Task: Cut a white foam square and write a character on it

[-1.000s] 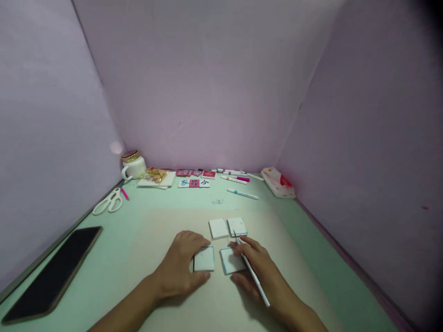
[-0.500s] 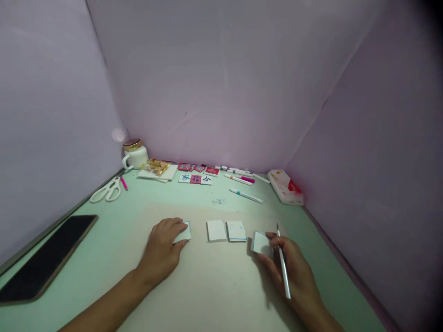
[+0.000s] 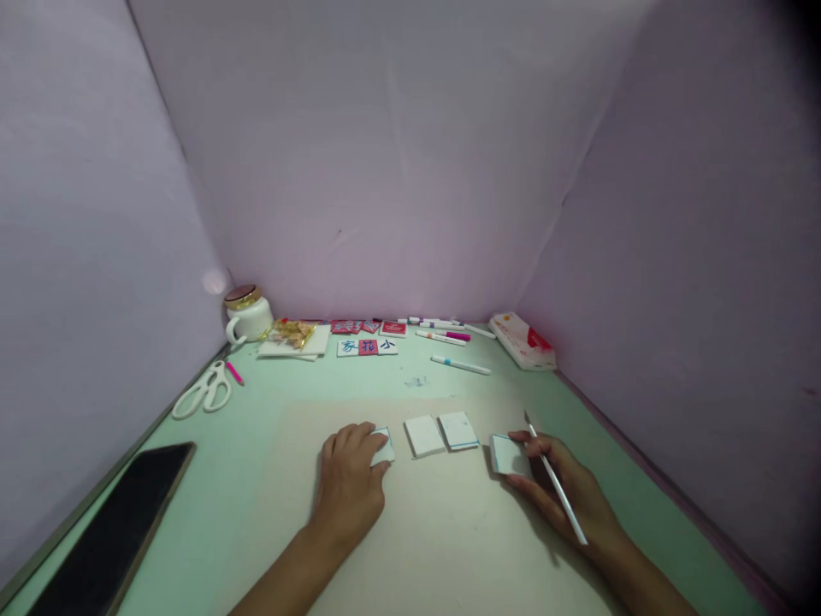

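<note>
My left hand [image 3: 351, 479] is closed on a small white square card [image 3: 383, 448] lying at the left end of a loose row. Two more white squares, one plain [image 3: 424, 436] and one with a blue lower edge [image 3: 457, 430], lie flat between my hands. My right hand [image 3: 555, 483] pinches another white square [image 3: 509, 455] by its right side, slightly raised. A slim white brush [image 3: 559, 490] with a dark tip is also in my right hand, its tip pointing up and away.
White scissors [image 3: 203, 389], a pink pen [image 3: 234, 374] and a dark phone [image 3: 112, 535] lie at left. Behind are a lidded mug [image 3: 250, 320], lettered cards [image 3: 368, 347], several markers [image 3: 460, 365] and a white-red pack [image 3: 522, 341]. Walls enclose three sides.
The camera view has turned, shifting the table in the picture. My left hand and its square sit closer to the two middle squares. My right hand still holds its square and the brush.
</note>
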Demonstrator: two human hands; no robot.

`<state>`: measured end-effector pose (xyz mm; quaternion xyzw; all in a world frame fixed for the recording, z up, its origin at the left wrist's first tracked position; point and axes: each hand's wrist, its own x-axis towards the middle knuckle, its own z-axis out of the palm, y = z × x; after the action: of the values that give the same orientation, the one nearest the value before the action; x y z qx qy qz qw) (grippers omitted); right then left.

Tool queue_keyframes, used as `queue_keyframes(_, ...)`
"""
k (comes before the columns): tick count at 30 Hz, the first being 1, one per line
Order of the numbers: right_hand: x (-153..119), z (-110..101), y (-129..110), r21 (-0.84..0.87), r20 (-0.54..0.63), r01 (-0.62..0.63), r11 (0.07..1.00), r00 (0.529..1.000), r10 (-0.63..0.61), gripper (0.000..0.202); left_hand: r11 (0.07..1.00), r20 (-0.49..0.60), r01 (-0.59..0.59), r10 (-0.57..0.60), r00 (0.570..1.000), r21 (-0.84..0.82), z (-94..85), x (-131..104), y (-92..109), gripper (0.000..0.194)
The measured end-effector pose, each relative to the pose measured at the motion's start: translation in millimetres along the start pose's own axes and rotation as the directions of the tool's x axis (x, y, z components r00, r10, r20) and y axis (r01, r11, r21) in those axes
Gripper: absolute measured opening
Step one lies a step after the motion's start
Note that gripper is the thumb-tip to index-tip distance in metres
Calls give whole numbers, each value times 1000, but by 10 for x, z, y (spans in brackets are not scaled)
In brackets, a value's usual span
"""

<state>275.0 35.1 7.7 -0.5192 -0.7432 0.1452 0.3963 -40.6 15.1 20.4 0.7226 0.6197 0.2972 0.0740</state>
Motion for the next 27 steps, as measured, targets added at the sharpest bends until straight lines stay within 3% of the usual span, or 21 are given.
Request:
queue_keyframes(5, 7, 12, -112, 70, -21, 30, 997, 999, -29, 22, 1000, 103, -17, 16, 995, 8, -175, 203, -44, 24)
queue_keyframes(8, 17, 84, -218, 111, -35, 79, 991, 997, -76, 20, 1000, 143, -28, 29, 989, -6, -220, 310, 37, 19)
queue_keyframes(14, 4, 114, -271, 115, -73, 114, 987, 992, -106, 20, 995, 260, -95, 88, 962, 17, -20, 583, 455, 25)
queue_keyframes(19, -37, 36, -257, 143, -46, 99, 985, 995, -94, 21, 992, 405, -81, 34, 914, 99, 105, 660, 627, 40)
queue_keyframes(21, -37, 26, -263, 161, -34, 97, 982, 995, -93, 22, 990, 417, -75, 17, 909, 122, 110, 632, 654, 47)
queue_keyframes(24, -24, 36, -254, 190, -35, 106, 976, 994, -102, 24, 986, 432, -88, 19, 902, 139, 87, 639, 625, 39)
queue_keyframes(27, -8, 68, -224, 197, -53, 103, 975, 994, -94, 25, 979, 421, -107, 24, 907, 173, 39, 857, 474, 28)
